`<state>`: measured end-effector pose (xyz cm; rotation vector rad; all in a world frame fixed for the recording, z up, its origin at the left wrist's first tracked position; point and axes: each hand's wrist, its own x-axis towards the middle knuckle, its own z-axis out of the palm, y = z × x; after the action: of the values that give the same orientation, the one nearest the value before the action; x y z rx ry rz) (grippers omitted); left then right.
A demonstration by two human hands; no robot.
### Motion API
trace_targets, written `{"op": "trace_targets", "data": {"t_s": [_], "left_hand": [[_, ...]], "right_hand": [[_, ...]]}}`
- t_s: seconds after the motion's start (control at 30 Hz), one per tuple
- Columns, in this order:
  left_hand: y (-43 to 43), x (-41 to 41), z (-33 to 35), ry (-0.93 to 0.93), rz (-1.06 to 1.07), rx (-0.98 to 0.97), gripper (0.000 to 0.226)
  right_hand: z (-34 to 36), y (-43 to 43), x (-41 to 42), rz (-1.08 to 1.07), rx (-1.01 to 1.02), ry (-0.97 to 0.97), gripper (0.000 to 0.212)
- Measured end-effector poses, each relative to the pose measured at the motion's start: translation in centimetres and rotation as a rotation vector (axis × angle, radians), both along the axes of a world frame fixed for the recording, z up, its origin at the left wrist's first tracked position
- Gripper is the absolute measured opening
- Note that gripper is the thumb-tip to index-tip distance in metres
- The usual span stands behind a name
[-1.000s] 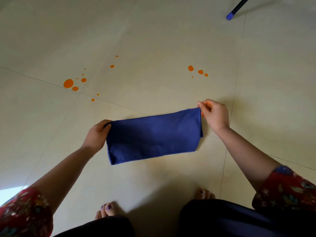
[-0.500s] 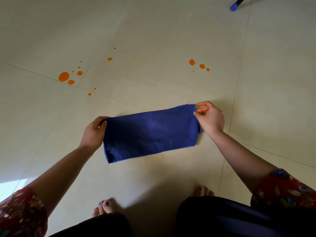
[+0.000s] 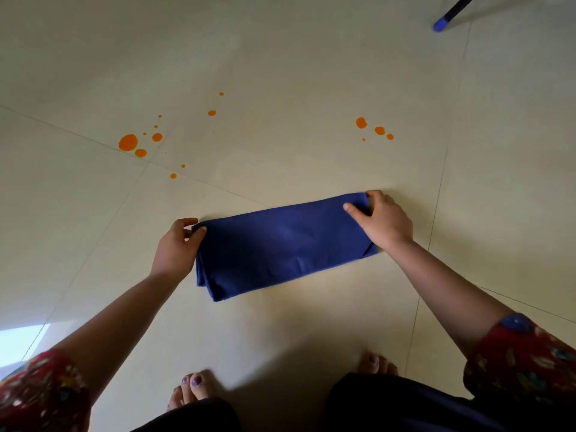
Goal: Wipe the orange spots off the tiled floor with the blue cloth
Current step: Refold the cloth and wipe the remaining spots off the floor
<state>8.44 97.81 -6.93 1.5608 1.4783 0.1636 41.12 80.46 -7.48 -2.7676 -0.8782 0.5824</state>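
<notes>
A folded blue cloth [image 3: 280, 247] is stretched between my hands above the cream tiled floor [image 3: 280, 73]. My left hand [image 3: 177, 247] pinches its left end between thumb and fingers. My right hand [image 3: 385, 221] grips the right end, thumb on top of the fabric. One cluster of orange spots [image 3: 128, 141] lies on the floor to the far left. Two small orange drops [image 3: 212, 113] sit further back, and a second group of orange spots [image 3: 361, 122] lies beyond my right hand. The cloth touches none of them.
A dark pole with a blue tip [image 3: 439, 25] slants in at the top right. My bare feet [image 3: 193, 388] stand at the bottom, with dark trousers [image 3: 389, 406] over them. A bright patch [image 3: 18, 344] shows at the lower left edge.
Both hands have kept hold of the cloth. My right hand has shifted its grip, with the thumb now lying over the cloth's top face. The view has tilted slightly.
</notes>
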Motion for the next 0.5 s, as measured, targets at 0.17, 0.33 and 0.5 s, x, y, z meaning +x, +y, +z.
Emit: {"op": "trace_targets", "data": {"t_s": [0.17, 0.33, 0.5], "left_hand": [[-0.4, -0.6, 0.4, 0.024, -0.015, -0.125, 0.044], [-2.5, 0.7, 2.5, -0.288, 0.101, -0.197, 0.022], [-4.0, 3.4, 5.2, -0.480, 0.129, -0.421, 0.034]], "right_hand": [[-0.5, -1.2, -1.0, -0.125, 0.010, 0.372, 0.027], [2.5, -1.6, -1.6, -0.287, 0.399, 0.727, 0.024], [6.5, 1.1, -7.8, -0.038, 0.516, 0.567, 0.041]]}}
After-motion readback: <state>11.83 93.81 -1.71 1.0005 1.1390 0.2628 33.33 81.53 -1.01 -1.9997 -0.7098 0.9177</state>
